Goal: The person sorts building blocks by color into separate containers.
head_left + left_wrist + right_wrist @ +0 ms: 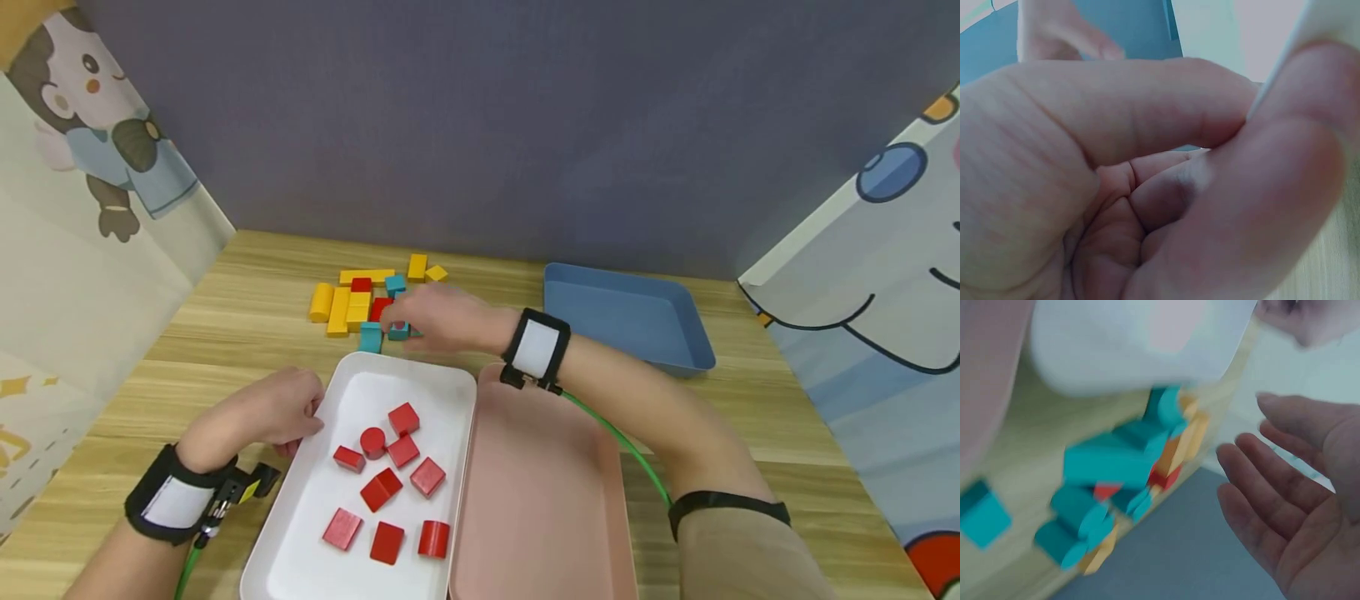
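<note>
My left hand (273, 408) pinches the left rim of a white tray (300, 542) between thumb and index finger; the left wrist view shows the rim running between them. Several red blocks (427, 477) lie spread inside that tray. Beyond its far edge is a cluster of yellow, teal and red blocks, among them a yellow cylinder (322, 302) and a teal block (371, 337). Over the right side of this cluster reaches my right hand (442, 317), hiding part of it. In the right wrist view its fingers (1266, 481) are loosely bent and hold nothing.
A pink tray (536, 492) stands against the white tray's right side. Farther back on the right is a blue tray (622, 312). A dark grey panel (480, 125) rises behind the wooden table (172, 367), with printed walls on both sides.
</note>
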### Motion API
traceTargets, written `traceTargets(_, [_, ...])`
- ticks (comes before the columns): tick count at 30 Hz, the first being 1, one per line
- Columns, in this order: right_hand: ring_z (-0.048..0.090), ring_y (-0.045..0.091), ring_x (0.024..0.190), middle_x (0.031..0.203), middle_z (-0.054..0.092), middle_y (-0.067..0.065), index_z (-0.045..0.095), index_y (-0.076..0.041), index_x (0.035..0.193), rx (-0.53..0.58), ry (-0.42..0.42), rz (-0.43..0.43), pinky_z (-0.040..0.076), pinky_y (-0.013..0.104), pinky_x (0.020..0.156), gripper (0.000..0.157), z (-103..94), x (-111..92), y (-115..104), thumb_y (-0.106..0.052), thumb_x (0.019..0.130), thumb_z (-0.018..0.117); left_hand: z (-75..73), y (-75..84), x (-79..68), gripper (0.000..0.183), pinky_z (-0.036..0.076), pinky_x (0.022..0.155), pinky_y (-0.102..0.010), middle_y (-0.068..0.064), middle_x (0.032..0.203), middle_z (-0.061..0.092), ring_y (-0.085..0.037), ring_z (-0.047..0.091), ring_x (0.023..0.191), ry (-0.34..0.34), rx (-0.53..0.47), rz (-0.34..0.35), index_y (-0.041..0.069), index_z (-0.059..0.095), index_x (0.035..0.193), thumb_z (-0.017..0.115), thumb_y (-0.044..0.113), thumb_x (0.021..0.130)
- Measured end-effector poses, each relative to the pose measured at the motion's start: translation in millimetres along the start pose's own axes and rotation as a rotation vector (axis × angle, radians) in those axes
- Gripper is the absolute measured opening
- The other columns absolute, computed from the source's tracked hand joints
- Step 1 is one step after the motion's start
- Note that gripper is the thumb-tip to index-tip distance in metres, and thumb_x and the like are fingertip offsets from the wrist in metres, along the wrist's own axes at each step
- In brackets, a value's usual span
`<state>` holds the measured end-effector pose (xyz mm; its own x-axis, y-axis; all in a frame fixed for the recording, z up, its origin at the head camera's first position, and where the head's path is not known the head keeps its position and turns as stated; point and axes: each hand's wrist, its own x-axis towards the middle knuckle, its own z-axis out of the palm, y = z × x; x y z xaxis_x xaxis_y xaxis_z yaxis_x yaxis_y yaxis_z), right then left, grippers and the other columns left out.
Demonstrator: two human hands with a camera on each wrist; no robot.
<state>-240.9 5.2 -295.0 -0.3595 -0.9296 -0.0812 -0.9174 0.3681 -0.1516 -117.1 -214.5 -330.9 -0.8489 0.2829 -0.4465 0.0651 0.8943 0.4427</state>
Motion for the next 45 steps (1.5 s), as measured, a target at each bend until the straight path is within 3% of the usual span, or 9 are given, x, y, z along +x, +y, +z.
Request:
traceTargets(6, [0.059, 0.014, 0.089, 0.103, 0.07, 0.002, 0.066, -0.014, 0.111, -0.033, 0.049, 0.112, 0.051, 0.025, 0.083, 0.026, -3.9, 19, 30, -0.025, 0.087, 0.068, 0.3, 1.3, -0.5, 0.012, 0.051, 0.046, -0.025, -0.003, 0.053, 0.056, -0.013, 0.057, 0.044, -0.01, -0.007, -0.016, 0.006, 0.059, 0.074, 0.064, 0.006, 0.085])
traceTargets(15, [0.06, 0.016, 0.095, 0.108, 0.069, 0.003, 0.067, -0.012, 0.115, -0.038, -0.008, 0.206, 0.051, 0.027, 0.088, 0.029, 7.2, 34, 56, -0.02, 0.087, 0.069, 1.3, 3.7, 0.9, 0.009, 0.051, 0.046, -0.025, -0.004, 0.054, 0.057, -0.013, 0.057, 0.045, -0.01, -0.002, -0.027, 0.006, 0.061, 0.078, 0.066, 0.007, 0.085])
traceTargets(22, [0.058, 0.015, 0.089, 0.1, 0.068, -0.001, 0.068, -0.016, 0.107, -0.096, -0.071, 0.202, 0.05, 0.027, 0.084, 0.017, 19.3, 45, 57, -0.019, 0.091, 0.062, -0.2, 4.2, -0.4, 0.009, 0.05, 0.046, -0.025, -0.003, 0.054, 0.056, -0.013, 0.057, 0.045, -0.005, 0.001, -0.025, 0.005, 0.061, 0.078, 0.066, 0.007, 0.085])
traceTargets(30, [0.05, 0.018, 0.081, 0.085, 0.058, 0.002, 0.066, -0.014, 0.094, -0.06, -0.074, 0.193, 0.046, 0.027, 0.074, 0.008, 31.6, 50, 55, -0.01, 0.091, 0.06, 0.2, 4.0, -0.8, 0.008, 0.05, 0.046, -0.025, -0.003, 0.054, 0.057, -0.013, 0.057, 0.045, -0.001, -0.006, -0.029, 0.005, 0.062, 0.078, 0.067, 0.007, 0.085])
traceTargets(38, [0.055, 0.016, 0.09, 0.105, 0.066, 0.0, 0.064, -0.015, 0.114, -0.091, -0.09, 0.222, 0.052, 0.028, 0.088, 0.025, 37.9, 52, 55, -0.011, 0.089, 0.064, -0.9, 3.6, -0.3, 0.009, 0.05, 0.046, -0.025, -0.003, 0.054, 0.056, -0.013, 0.057, 0.045, 0.001, 0.004, -0.033, 0.006, 0.061, 0.078, 0.067, 0.008, 0.084])
traceTargets(45, [0.055, 0.017, 0.088, 0.104, 0.064, 0.001, 0.058, -0.016, 0.121, -0.109, -0.116, 0.248, 0.052, 0.029, 0.089, 0.034, 44.6, 55, 54, -0.008, 0.088, 0.063, 1.1, 2.9, -0.6, 0.011, 0.05, 0.045, -0.025, -0.003, 0.053, 0.056, -0.013, 0.057, 0.044, 0.008, -0.005, -0.028, 0.006, 0.06, 0.075, 0.066, 0.006, 0.084])
